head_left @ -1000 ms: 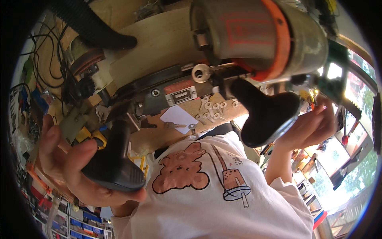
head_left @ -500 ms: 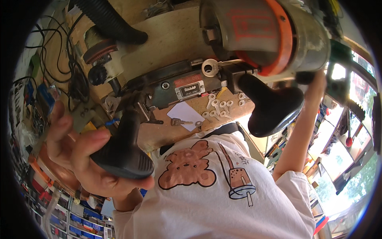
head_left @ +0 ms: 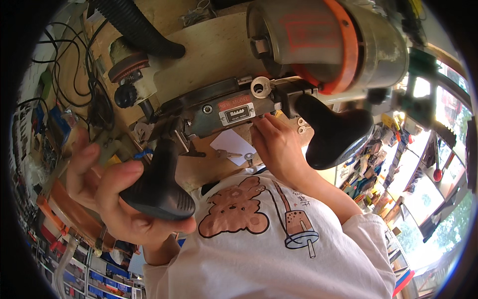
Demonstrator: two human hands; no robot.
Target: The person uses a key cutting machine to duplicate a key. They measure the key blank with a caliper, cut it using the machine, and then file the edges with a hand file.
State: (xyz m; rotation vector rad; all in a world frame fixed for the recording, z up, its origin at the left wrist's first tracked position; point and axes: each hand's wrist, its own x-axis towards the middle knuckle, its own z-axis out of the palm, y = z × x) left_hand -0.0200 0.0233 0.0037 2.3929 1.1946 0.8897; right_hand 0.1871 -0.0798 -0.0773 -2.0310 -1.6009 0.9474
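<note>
A key cutting machine (head_left: 199, 118) stands in front of me, with a black wing knob on each side. My left hand (head_left: 117, 199) cups the left wing knob (head_left: 162, 192), the thumb along its near edge and some fingers raised behind it. My right hand (head_left: 281, 149) is at the machine's front edge, fingers bent together above where several loose keys lie; the fingertips and anything in them are hidden. The right wing knob (head_left: 338, 132) stands free beside my right wrist. A key (head_left: 229, 154) lies on a white paper (head_left: 234, 142) on the bench.
A large motor housing (head_left: 318, 45) with an orange ring overhangs the back right. A black corrugated hose (head_left: 139, 27) and a tangle of black cables (head_left: 92, 70) are at the back left. Two loose keys (head_left: 301, 126) show right of my right hand. Tools crowd both sides.
My right hand has come from the far right, beside the motor, to the machine's front edge, covering most of the loose keys. My left hand stays at its knob, barely shifted.
</note>
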